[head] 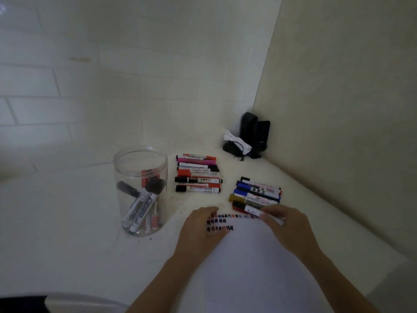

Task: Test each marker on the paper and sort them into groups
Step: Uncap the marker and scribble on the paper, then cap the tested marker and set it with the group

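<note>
I sit in a dim corner. Ahead of me is a white tiled wall (112, 75) with a small brownish stain; on my right a plain cream wall (349, 86) meets it. The white tabletop (67, 222) runs into that corner, where dark objects (252, 134) stand.

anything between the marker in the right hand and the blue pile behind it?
Nothing visible. The right hand holds a marker at the paper's top edge; the blue pile lies just behind, bare counter between.
</note>
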### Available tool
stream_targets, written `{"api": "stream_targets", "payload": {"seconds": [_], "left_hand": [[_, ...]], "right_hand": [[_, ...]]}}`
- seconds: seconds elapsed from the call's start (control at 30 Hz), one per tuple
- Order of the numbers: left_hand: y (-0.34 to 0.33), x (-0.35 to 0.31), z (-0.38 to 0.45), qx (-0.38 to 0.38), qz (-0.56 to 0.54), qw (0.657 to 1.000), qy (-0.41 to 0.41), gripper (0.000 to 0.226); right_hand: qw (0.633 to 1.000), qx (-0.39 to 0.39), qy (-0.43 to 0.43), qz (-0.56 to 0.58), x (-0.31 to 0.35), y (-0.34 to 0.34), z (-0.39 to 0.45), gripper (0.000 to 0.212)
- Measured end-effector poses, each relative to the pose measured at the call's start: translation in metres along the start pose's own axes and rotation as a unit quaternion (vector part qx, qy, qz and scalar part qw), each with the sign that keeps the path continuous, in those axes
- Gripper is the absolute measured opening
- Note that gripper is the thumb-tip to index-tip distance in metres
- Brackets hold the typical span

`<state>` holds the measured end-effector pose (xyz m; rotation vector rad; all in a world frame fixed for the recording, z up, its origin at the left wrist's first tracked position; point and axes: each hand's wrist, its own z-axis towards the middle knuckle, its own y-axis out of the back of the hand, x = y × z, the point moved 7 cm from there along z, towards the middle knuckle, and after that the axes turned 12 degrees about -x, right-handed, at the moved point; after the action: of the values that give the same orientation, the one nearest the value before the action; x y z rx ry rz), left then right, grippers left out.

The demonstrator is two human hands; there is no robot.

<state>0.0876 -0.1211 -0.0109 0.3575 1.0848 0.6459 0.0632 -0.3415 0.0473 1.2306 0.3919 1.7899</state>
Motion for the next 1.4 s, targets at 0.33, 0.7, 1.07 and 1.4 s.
{"api": "stream_targets", "payload": {"seconds": [0.33,0.7,1.07,1.4], "left_hand": [[-0.006,-0.015,-0.007,0.04,0.123,0.985,-0.116,0.066],[0.0,-0.008,0.008,0.04,0.103,0.988,-0.103,0.051],[0.01,0.025,0.091,-0.048,0.297,0.953,-0.046,0.038],[0.005,0.024,0.081,-0.006,0.258,0.966,-0.027,0.025]], "right_hand": [[0.982,-0.076,0.1,-0.142,-0.015,-0.033,0.009,0.019],[0.981,-0.08,0.131,-0.114,-0.022,-0.049,0.024,0.018],[0.99,-0.046,0.137,0.002,0.016,-0.049,-0.002,0.02],[0.999,0.0,0.038,0.021,-0.003,-0.058,0.008,0.022]]}}
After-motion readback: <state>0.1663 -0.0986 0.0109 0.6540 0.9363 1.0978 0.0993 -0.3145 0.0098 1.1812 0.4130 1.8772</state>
